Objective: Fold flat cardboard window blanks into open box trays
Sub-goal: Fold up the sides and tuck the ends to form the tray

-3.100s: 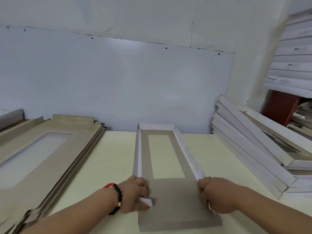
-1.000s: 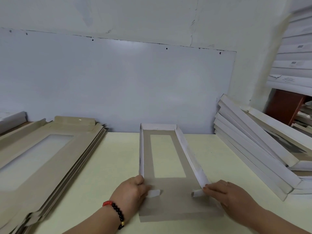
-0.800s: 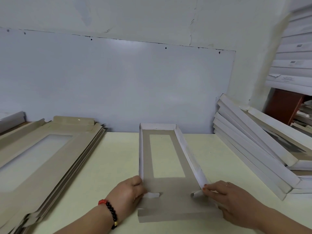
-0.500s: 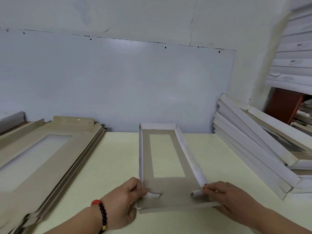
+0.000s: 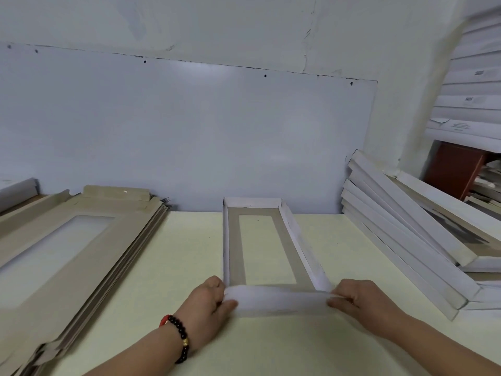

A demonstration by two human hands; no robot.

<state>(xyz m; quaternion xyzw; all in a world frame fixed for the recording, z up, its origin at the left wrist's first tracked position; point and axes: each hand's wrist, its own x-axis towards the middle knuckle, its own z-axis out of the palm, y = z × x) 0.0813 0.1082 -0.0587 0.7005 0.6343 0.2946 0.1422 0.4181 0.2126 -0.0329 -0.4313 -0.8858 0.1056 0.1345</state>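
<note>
A long cardboard window blank point(image 5: 233, 253), brown inside and white outside, lies lengthwise on the pale yellow table point(image 5: 189, 253). Its far end wall and both long side walls stand up. The near end flap point(image 5: 279, 301) is raised and blurred, its white side facing me. My left hand point(image 5: 208, 308) grips the flap's left end, thumb in front. My right hand point(image 5: 357, 302) grips its right end, at the corner with the right side wall.
A thick stack of flat brown window blanks point(image 5: 67, 253) lies at the left. Several folded white trays point(image 5: 401, 240) lean stacked at the right. More white boxes point(image 5: 474, 104) fill shelves at the far right. A grey wall panel point(image 5: 189, 137) closes the table's far edge.
The near end flap, flat on the table a second ago, has swung up toward the tray. Both hands moved from the corner tabs to the flap's two ends.
</note>
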